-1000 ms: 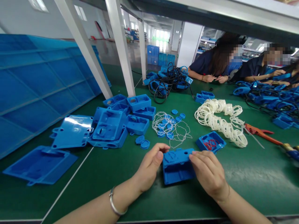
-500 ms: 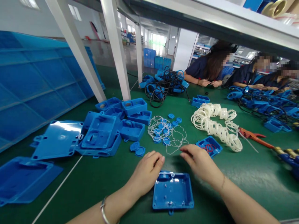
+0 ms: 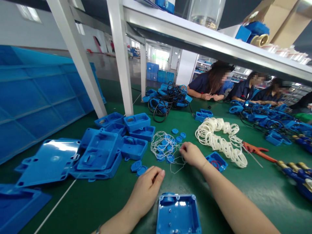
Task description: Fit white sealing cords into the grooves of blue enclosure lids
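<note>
Two hands, left [image 3: 147, 189] half-open, empty, right [image 3: 192, 155] curled at white loops [image 3: 179, 162], grip unclear, blue box [image 3: 179, 216] nearby

We are finding no text, label, brand, number or sign that we can read. Far beyond our right hand [image 3: 192, 155], which is reaching in at the thin white gaskets [image 3: 163, 143], a distant pale pillar [image 3: 175, 59] is carrying small dark marks, but they are showing too small for us to make out.
</note>
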Motion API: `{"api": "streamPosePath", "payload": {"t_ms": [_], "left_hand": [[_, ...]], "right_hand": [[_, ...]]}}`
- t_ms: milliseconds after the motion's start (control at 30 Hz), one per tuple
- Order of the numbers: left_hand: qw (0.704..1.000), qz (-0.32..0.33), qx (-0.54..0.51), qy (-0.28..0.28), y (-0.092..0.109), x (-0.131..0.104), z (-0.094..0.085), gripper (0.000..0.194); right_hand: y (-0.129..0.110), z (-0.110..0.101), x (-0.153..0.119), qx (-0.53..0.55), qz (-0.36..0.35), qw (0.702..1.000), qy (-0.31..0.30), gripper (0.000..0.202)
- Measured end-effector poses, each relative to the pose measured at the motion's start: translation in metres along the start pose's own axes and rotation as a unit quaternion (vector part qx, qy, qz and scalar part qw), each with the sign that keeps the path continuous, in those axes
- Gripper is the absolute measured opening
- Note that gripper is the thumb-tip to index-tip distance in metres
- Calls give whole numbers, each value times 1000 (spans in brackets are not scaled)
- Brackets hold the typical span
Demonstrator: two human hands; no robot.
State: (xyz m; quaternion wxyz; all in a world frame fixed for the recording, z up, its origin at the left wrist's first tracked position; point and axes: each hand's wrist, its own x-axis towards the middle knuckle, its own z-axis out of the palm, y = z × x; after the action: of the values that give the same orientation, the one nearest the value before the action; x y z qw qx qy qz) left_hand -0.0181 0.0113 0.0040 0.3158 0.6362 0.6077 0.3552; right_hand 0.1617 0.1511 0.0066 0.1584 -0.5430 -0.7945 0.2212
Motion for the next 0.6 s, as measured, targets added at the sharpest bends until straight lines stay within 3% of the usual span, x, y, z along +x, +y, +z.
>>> {"api": "streamPosePath", "payload": {"t_ms": [133, 300, 433, 600], "left_hand": [[1000, -4, -21, 3, 2, -2, -1, 33], [998, 1, -58, 29, 3, -3, -1, 24], [992, 41, -104, 61, 10, -4, -2, 25], [984, 85, -156, 32, 47, -5, -7, 42]], "right_hand": [[0, -39, -8, 83, -29, 995, 38, 15], [-13, -81, -33, 226, -70, 972, -1, 18], [-25, -92, -61, 296, -85, 949, -65, 20], [-35, -88, -84, 320, -91, 932, -144, 21]]}}
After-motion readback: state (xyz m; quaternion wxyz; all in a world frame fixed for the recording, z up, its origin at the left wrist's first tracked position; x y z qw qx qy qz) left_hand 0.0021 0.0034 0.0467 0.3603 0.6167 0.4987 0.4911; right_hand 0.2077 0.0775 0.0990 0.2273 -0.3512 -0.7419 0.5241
